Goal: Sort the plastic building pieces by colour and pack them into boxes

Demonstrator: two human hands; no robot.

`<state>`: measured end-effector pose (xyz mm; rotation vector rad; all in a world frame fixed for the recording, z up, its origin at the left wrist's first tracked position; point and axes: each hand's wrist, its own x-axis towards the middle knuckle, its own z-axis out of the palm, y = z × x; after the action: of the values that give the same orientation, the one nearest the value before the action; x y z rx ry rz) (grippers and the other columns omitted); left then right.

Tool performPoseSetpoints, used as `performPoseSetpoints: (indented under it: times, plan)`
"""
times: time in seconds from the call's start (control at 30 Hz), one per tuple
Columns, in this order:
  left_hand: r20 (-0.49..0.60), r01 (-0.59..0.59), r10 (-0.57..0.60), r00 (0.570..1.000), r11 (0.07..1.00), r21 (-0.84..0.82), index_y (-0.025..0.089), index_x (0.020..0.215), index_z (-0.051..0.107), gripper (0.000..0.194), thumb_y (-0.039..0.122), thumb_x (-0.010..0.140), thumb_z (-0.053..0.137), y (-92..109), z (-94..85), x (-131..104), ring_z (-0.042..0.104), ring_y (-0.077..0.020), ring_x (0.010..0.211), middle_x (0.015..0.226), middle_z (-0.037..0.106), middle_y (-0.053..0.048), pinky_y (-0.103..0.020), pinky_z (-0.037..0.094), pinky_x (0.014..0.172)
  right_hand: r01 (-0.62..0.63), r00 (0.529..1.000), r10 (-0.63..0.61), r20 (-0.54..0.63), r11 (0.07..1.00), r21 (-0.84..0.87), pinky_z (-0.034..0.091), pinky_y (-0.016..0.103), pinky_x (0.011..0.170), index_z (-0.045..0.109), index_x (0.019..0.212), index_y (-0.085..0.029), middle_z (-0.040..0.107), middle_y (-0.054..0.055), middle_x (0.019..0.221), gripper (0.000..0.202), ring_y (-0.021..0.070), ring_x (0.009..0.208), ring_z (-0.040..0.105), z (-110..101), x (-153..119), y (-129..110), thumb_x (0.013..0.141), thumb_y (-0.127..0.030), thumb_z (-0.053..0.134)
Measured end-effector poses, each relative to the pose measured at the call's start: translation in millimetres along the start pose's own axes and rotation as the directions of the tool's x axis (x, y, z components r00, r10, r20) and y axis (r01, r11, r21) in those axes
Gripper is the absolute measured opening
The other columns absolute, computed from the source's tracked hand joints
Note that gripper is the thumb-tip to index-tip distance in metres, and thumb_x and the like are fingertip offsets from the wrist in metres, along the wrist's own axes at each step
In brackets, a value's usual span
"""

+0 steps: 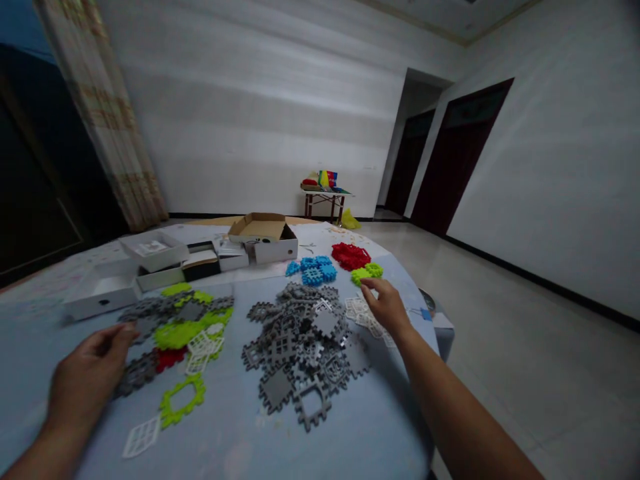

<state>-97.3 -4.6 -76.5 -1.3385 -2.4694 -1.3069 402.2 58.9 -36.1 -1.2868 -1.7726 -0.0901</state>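
Note:
My left hand (87,373) is over the left side of the table, its thumb and fingers closed together. Whatever it might hold is hidden. Close beside it lies a mixed pile of grey, red, white and lime-green (177,333) interlocking plastic building pieces. My right hand (387,305) reaches out at the right, thumb and forefinger slightly apart with nothing seen between them. Just beyond its fingertips are lime-green building pieces (369,272). Below it lie white lattice pieces (367,317). Between my hands spreads a large heap of grey toothed pieces (300,347).
Blue pieces (315,270) and a red pile (351,255) sit at the back right of the cloth-covered table (225,443). White boxes (103,290) and an open cardboard box (265,233) stand along the back left. A stool (443,333) is beside the right edge.

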Motion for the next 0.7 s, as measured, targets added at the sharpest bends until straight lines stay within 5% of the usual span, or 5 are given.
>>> performPoseSetpoints:
  times: [0.1, 0.2, 0.37, 0.5, 0.7]
  plan:
    - [0.012, 0.033, -0.031, 0.999, 0.987, -0.159, 0.017, 0.098, 0.063, 0.039, 0.044, 0.073, 0.052, 13.2, -7.9, -10.2, 0.061, -0.0241, 0.092, 0.097, 0.068, -0.006, -0.037, 0.044, 0.087, 0.141, 0.985, -0.151, 0.083, 0.983, 0.117, 0.046, 0.036, 0.083, 0.067, 0.092, -0.018, 0.069, 0.009, 0.091, 0.019, 0.0209, 0.089, 0.060, 20.4, 0.2, -49.8, 0.084, -0.024, 0.051]
    - [0.002, 0.017, -0.016, 1.000, 0.979, -0.205, 0.018, 0.099, 0.063, 0.040, 0.045, 0.073, 0.051, 13.1, -7.0, -13.7, 0.061, -0.0210, 0.092, 0.096, 0.068, -0.004, -0.031, 0.044, 0.088, 0.272, 0.915, -0.334, 0.225, 0.925, 0.267, 0.045, 0.035, 0.083, 0.066, 0.096, -0.019, 0.068, 0.008, 0.092, 0.019, 0.0200, 0.090, 0.058, 46.0, -9.4, -110.1, 0.085, -0.020, 0.051]
    - [-0.048, 0.018, -0.031, 0.998, 0.966, -0.260, 0.017, 0.096, 0.062, 0.040, 0.046, 0.074, 0.046, -3.4, 4.0, -12.4, 0.062, -0.0200, 0.086, 0.089, 0.068, -0.007, -0.030, 0.046, 0.083, 0.400, 0.657, -0.581, 0.481, 0.809, 0.431, 0.043, 0.032, 0.085, 0.066, 0.098, -0.020, 0.068, 0.006, 0.093, 0.018, 0.0183, 0.091, 0.056, 90.9, -39.7, -194.4, 0.084, -0.019, 0.055]
    - [-0.051, 0.010, -0.027, 0.998, 0.952, -0.305, 0.016, 0.095, 0.062, 0.039, 0.045, 0.074, 0.047, -4.4, 7.0, -12.8, 0.063, -0.0196, 0.083, 0.084, 0.069, -0.007, -0.030, 0.047, 0.082, 0.491, 0.482, -0.656, 0.581, 0.752, 0.440, 0.042, 0.031, 0.083, 0.065, 0.101, -0.020, 0.067, 0.006, 0.092, 0.021, 0.0186, 0.089, 0.055, 120.6, -55.4, -231.4, 0.083, -0.024, 0.057]
    - [-0.039, 0.023, -0.038, 0.999, 0.944, -0.329, 0.015, 0.093, 0.062, 0.038, 0.044, 0.074, 0.046, 1.0, 5.2, -14.8, 0.064, -0.0188, 0.081, 0.081, 0.069, -0.006, -0.028, 0.047, 0.080, 0.540, 0.418, -0.635, 0.650, 0.749, 0.384, 0.041, 0.042, 0.085, 0.065, 0.103, -0.018, 0.062, 0.011, 0.102, 0.032, 0.0259, 0.098, 0.050, 142.0, -66.7, -259.2, 0.080, -0.039, 0.061]
